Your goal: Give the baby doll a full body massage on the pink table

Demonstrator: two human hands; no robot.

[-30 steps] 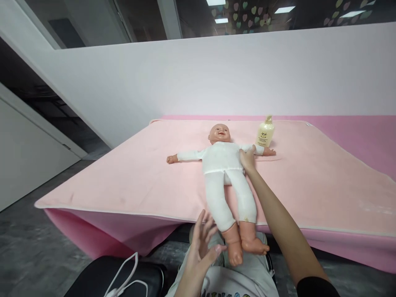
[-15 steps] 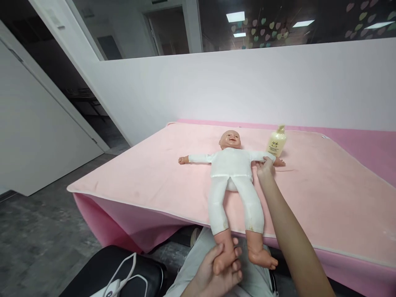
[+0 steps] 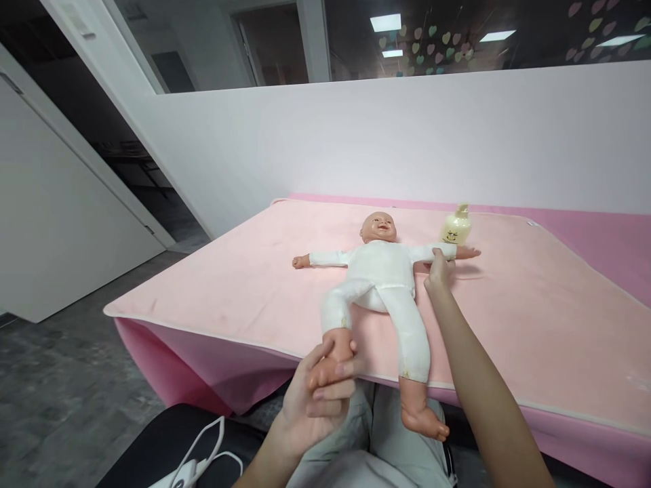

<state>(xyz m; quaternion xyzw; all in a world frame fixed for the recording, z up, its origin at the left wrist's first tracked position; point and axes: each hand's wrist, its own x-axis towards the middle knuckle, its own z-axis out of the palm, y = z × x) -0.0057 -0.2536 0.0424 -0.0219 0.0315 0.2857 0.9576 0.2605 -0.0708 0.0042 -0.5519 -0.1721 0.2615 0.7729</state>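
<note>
A baby doll (image 3: 385, 264) in a white suit lies face up on a pink blanket, its arms spread sideways. My left hand (image 3: 325, 396) is closed around the doll's bare foot on the left, and that leg is bent outward at the knee. The doll's other leg (image 3: 418, 407) hangs past the blanket's front edge. With fingers wrapped round it, my right hand (image 3: 439, 270) grips the sleeved arm on the right near the wrist. Just behind that arm stands a pale yellow pump bottle (image 3: 456, 227), its lower part hidden.
The pink blanket (image 3: 228, 271) covers a table against a white wall (image 3: 356, 142). A black seat (image 3: 188, 427) with a white device and cable (image 3: 190, 471) is at lower left. My legs are under the table's front edge.
My left hand has moved up and left with the doll's foot, bending that leg outward. My right hand has raised the doll's arm slightly, so it now covers more of the bottle.
</note>
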